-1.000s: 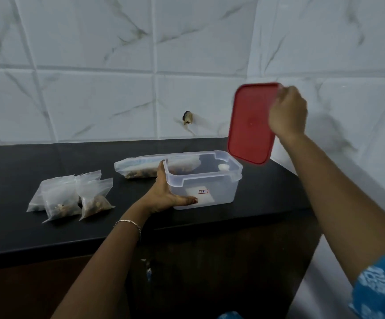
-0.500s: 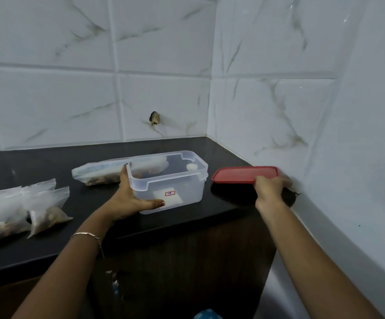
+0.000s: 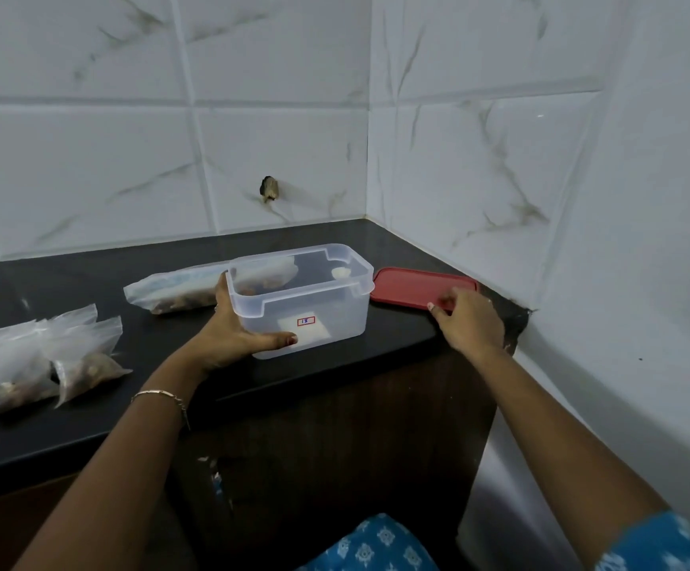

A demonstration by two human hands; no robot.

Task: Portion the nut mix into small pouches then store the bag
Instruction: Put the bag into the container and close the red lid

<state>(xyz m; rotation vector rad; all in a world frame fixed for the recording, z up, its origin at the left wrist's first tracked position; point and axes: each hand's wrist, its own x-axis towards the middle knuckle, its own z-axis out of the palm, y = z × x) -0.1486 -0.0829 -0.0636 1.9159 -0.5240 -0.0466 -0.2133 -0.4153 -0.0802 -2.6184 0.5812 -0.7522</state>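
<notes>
1. My left hand (image 3: 232, 335) clasped the clear container (image 3: 335, 323), thumb along its front wall and fingers round its end, steadying it for loading, I judged.
2. My right hand (image 3: 469, 323) rested loosely bent fingers on the red lid (image 3: 413, 284), pinching nothing. The lid lay flat beyond them, out of the way.
3. Just past the left fingertips lay the nut-mix bag (image 3: 174, 290), seemingly not yet stored.
4. The filled pouches (image 3: 46, 364) sat well clear of that hand on the black counter (image 3: 87, 269).

On the desk (image 3: 87, 278), the box (image 3: 300, 298) sits mid-frame, the lid (image 3: 413, 287) right, the bag (image 3: 174, 288) behind-left, the pouches (image 3: 42, 364) far left.
</notes>
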